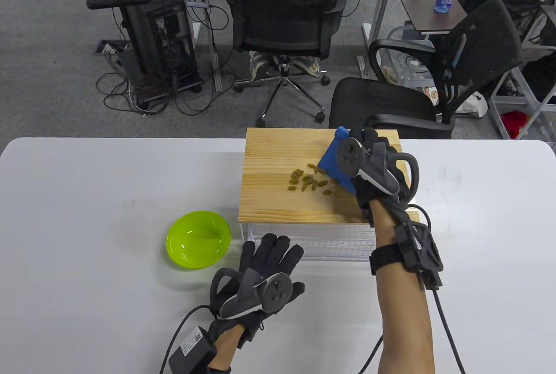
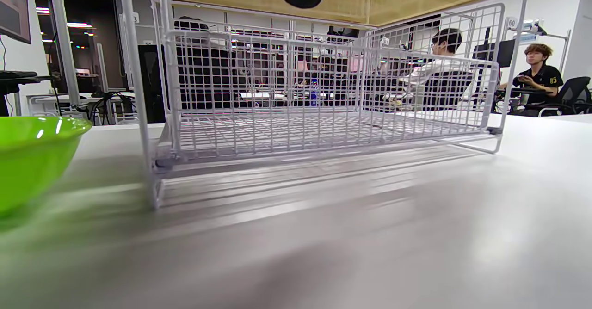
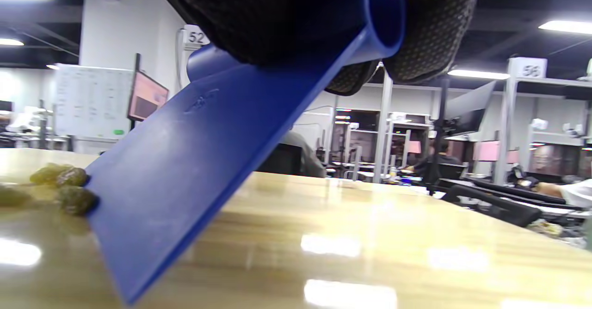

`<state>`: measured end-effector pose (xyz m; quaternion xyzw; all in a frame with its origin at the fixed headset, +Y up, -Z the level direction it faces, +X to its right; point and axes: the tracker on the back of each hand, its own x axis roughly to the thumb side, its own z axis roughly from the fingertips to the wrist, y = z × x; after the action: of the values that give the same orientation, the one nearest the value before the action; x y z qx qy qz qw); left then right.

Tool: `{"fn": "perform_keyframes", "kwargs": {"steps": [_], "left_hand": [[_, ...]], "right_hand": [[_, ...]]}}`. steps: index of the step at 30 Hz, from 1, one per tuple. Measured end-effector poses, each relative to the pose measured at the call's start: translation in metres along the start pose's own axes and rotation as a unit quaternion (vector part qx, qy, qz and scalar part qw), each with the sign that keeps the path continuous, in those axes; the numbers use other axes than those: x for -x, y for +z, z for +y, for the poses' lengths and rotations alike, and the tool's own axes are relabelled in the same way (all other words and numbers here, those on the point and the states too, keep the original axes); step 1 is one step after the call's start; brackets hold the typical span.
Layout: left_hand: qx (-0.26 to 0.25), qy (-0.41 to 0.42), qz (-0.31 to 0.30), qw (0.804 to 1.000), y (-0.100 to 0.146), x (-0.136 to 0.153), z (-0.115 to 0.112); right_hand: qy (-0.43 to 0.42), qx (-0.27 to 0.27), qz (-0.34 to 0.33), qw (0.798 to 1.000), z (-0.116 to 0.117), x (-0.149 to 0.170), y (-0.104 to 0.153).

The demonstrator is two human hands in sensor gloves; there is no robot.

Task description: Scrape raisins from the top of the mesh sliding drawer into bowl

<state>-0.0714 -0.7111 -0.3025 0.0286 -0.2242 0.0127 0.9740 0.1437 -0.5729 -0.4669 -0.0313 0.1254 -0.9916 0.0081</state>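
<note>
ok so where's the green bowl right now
In the table view the green bowl sits on the white table, left of the mesh drawer and just beyond the left hand, below the drawer's wooden top.

Mesh sliding drawer sits right of table centre, w/ its wooden top reaching the far edge. Raisins lie mid-top, just left of the scraper, whose edge rests tilted on the top, prob. touching the nearest ones. Right hand holds it over the top's right half. Bowl stands on the table left of the drawer's near-left corner; left hand lies before the drawer, right of the bowl.
</note>
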Motion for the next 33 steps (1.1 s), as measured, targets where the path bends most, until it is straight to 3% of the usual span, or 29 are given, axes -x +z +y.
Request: {"fn": "perform_keyframes", "kwargs": {"steps": [24, 28, 33], "left_hand": [[0.013, 0.000, 0.008, 1.000, -0.001, 0.003, 0.000], [0.013, 0.003, 0.009, 1.000, -0.002, 0.003, 0.000], [0.015, 0.007, 0.009, 1.000, -0.003, 0.001, 0.001]], "right_hand": [[-0.065, 0.039, -0.188, 0.979, -0.011, -0.022, 0.037], [-0.075, 0.047, -0.145, 0.985, -0.012, -0.011, 0.028], [-0.038, 0.069, 0.000, 0.997, -0.010, 0.001, 0.008]]}}
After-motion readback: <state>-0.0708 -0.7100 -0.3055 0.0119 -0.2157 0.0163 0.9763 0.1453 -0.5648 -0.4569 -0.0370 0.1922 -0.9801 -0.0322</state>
